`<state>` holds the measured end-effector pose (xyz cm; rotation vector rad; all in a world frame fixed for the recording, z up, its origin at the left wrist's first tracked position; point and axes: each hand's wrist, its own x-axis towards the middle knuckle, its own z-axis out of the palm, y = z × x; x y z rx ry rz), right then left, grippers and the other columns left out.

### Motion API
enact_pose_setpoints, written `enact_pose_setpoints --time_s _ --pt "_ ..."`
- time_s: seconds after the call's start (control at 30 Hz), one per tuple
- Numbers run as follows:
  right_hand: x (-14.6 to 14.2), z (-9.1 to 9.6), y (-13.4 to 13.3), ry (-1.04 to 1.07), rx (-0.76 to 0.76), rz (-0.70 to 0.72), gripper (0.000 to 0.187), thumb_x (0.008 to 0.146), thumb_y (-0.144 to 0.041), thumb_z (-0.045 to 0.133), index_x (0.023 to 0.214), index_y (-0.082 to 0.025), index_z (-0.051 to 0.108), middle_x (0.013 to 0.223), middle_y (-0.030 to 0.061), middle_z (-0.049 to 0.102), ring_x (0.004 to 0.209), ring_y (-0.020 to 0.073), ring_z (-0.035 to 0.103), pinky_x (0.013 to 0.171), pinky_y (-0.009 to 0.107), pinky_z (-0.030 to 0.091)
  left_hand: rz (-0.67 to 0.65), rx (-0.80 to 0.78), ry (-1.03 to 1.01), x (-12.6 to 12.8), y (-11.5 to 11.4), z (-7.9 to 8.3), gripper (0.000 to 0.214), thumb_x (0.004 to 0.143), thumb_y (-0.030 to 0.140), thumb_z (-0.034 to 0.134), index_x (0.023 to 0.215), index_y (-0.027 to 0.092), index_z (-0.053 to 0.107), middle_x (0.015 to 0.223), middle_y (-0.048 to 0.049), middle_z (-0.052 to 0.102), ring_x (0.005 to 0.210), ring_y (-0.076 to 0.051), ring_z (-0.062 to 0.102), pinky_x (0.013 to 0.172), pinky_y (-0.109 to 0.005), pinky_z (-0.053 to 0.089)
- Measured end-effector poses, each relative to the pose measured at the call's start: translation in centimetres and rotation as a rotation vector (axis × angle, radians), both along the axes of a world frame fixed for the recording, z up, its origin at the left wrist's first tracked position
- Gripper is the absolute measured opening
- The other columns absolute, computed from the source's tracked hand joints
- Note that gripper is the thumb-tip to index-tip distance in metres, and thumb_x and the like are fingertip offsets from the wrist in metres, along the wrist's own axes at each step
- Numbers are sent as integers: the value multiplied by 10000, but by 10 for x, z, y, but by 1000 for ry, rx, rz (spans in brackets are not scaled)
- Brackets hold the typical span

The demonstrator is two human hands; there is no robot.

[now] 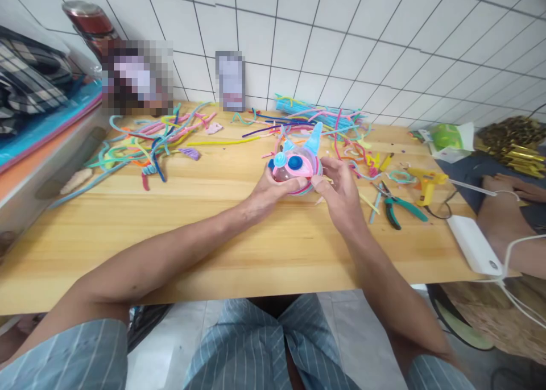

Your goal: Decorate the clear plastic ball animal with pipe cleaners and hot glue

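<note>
Both my hands are around a round pipe-cleaner figure (306, 168) above the middle of the wooden table. It has a clear ball-like body, pink and purple coils, light blue pointed ears and dark blue round pieces on its front. My left hand (273, 186) grips its left side, with the thumb laid across the lower front. My right hand (339, 191) holds the right side, thumb and fingers closed at its edge. A small pale yellow piece shows by the right fingertips; whether they pinch it I cannot tell.
Loose pipe cleaners (153, 142) lie at the left, and a bundle of blue ones (313, 112) at the back. To the right are pliers (401, 208), a yellow glue gun (426, 182) and a white power strip (474, 245) with cables. Another person's arm (507, 225) rests at the far right.
</note>
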<state>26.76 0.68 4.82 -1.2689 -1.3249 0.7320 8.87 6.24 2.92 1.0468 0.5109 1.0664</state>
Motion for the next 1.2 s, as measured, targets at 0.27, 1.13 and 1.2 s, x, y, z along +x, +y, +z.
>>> enact_pose_setpoints --time_s 0.27,1.13,1.2 --pt "-7 -10 1 -51 32 -72 503 965 -602 857 1343 -327 672 1416 93 774 1362 331 732 1111 565 665 25 35 35 0 0 -3 819 603 698 1132 1175 227 784 1257 -106 845 1292 -375 773 1249 -579 603" --pt "-3 -27 9 76 -4 -82 411 967 -570 783 1279 -314 702 1357 63 826 1278 295 767 1179 546 626 122 -31 81 -2 -9 -3 924 677 574 1104 1395 247 622 1511 -138 724 1489 -392 660 1332 -549 496" --pt "-8 -28 8 68 17 -98 413 969 -573 799 1275 -313 704 1361 69 827 1281 296 762 1181 543 622 146 -30 83 -1 -9 -4 929 660 547 1104 1390 238 620 1498 -143 726 1460 -387 669 1314 -535 501"
